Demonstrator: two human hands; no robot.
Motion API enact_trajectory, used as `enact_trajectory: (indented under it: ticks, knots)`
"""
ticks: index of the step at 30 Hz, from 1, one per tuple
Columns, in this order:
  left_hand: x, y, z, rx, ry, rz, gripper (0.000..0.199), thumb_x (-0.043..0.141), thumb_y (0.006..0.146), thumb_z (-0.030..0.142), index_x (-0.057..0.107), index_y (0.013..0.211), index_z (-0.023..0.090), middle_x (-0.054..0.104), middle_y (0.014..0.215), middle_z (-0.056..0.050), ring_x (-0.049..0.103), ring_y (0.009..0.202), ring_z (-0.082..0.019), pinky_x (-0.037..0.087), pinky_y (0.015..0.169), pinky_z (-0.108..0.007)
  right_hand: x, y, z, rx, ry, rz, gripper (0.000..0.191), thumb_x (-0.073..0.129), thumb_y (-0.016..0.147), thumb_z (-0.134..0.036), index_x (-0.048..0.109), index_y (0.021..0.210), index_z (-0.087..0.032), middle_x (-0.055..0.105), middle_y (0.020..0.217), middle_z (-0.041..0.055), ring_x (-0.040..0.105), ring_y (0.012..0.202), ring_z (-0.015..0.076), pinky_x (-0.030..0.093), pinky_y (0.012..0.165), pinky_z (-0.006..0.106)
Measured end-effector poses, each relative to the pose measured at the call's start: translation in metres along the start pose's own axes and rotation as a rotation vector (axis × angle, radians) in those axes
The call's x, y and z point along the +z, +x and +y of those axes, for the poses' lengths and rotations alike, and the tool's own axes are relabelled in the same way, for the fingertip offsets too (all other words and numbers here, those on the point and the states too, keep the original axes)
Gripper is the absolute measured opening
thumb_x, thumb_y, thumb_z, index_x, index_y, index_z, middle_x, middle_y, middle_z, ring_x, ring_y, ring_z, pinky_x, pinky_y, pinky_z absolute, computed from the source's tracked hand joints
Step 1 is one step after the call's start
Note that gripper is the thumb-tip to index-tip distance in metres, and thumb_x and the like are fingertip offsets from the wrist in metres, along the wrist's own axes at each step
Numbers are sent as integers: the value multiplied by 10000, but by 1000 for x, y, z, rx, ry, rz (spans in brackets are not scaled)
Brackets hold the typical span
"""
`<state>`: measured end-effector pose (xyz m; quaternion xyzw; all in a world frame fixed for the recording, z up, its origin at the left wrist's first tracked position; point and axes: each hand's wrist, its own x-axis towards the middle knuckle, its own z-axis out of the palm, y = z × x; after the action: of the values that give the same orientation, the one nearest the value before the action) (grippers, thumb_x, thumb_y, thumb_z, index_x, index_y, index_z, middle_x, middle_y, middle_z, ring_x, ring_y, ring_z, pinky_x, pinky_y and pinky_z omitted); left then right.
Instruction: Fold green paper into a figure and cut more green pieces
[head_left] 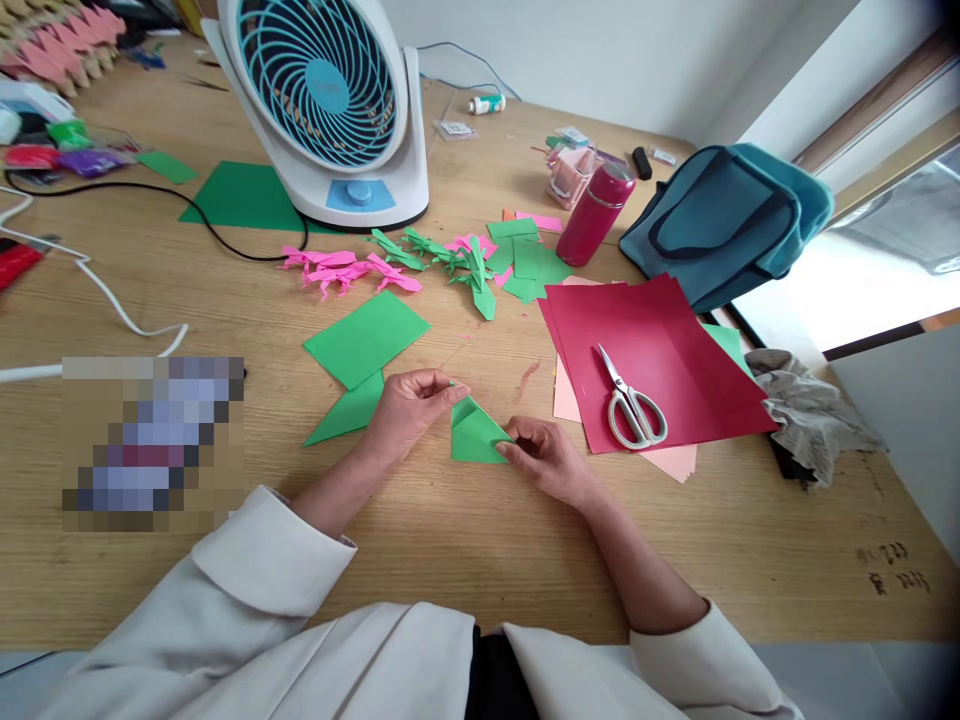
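Between my two hands is a small piece of green paper (pixel 478 437) with a diagonal folded edge. My left hand (pixel 411 408) pinches its upper left corner between thumb and fingers. At its right corner, the thumb and curled fingers of my right hand (pixel 546 458) grip the paper. Two more green sheets lie by my left hand: a rectangular green sheet (pixel 366 338) and, partly under it, another green sheet (pixel 345 412). Beyond my hands are folded pink paper figures (pixel 345 270) and folded green paper figures (pixel 476 278).
Scissors (pixel 634 408) rest on red paper sheets (pixel 682 345) at the right. Behind stand a fan (pixel 330 110), a red bottle (pixel 596 212) and a teal bag (pixel 724 225). Green paper scraps (pixel 529 262) lie near the bottle. A blurred-out patch (pixel 154 445) covers something at the left.
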<state>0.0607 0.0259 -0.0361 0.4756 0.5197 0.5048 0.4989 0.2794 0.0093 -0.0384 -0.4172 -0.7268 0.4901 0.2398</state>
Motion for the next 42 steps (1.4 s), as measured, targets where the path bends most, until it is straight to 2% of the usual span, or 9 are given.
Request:
enact_trajectory:
  ticks: [6, 9, 14, 17, 21, 25, 29, 36, 42]
  knots:
    - [-1, 3, 2, -24, -111, 42, 301, 802, 680, 447, 721, 694, 158, 657, 647, -3, 534, 608, -112, 432, 596, -245, 1, 0, -1, 21, -27, 16, 333, 559, 915, -416, 500, 677, -190, 416, 617, -35, 371, 576, 111, 267, 535, 249]
    - [-8, 7, 9, -9, -182, 132, 266, 764, 722, 421, 711, 715, 160, 662, 669, -8, 515, 584, -92, 416, 573, -229, 0, -1, -3, 25, -48, 36, 312, 560, 915, -381, 488, 677, -192, 411, 615, -38, 370, 574, 109, 262, 530, 248]
    - [-42, 7, 24, 114, -15, 316, 177, 719, 767, 370, 705, 765, 194, 692, 754, -6, 576, 668, -111, 454, 630, -227, -8, 1, 0, 7, -143, 183, 291, 518, 938, -352, 529, 695, -193, 480, 630, -22, 415, 581, 124, 298, 539, 254]
    - [-71, -7, 24, 158, 182, 364, 165, 693, 805, 369, 710, 864, 216, 717, 868, -16, 631, 790, -149, 484, 716, -249, -14, 3, 7, -18, -257, 309, 227, 509, 942, -327, 625, 804, -190, 609, 723, 20, 532, 664, 165, 383, 610, 272]
    - [-97, -37, 11, 192, 625, 292, 205, 644, 844, 376, 690, 989, 238, 704, 975, -35, 642, 908, -213, 492, 842, -335, -20, 6, 19, -44, -311, 438, 253, 505, 943, -313, 661, 1103, -194, 699, 973, 91, 640, 855, 229, 486, 761, 335]
    - [-103, -56, -1, 265, 975, 174, 346, 645, 829, 390, 635, 1148, 259, 640, 1149, -80, 568, 1130, -295, 440, 997, -439, -23, 6, 29, -125, -536, 573, 351, 517, 934, -311, 593, 1256, -194, 644, 1082, 136, 604, 1001, 277, 490, 869, 431]
    - [-103, -59, -6, 289, 1064, 152, 390, 620, 836, 392, 612, 1189, 227, 618, 1170, -108, 561, 1136, -315, 438, 1008, -459, -22, 5, 30, -176, -638, 609, 324, 506, 944, -290, 591, 1241, -196, 611, 1135, 148, 570, 1071, 291, 468, 920, 460]
    - [-109, -57, -7, 340, 1202, 110, 276, 534, 908, 346, 638, 1129, 218, 675, 1112, -98, 603, 1076, -292, 464, 947, -412, -18, 4, 26, -224, -597, 558, 247, 515, 938, -256, 628, 1148, -191, 622, 1111, 139, 584, 1026, 278, 484, 900, 427]
    - [-110, -63, 2, 459, 1312, 170, 216, 459, 964, 271, 667, 935, 217, 732, 926, -68, 673, 875, -249, 493, 773, -359, -16, 3, 23, -256, -533, 559, 227, 505, 941, -223, 637, 1125, -203, 628, 1094, 123, 600, 1035, 274, 498, 907, 439]
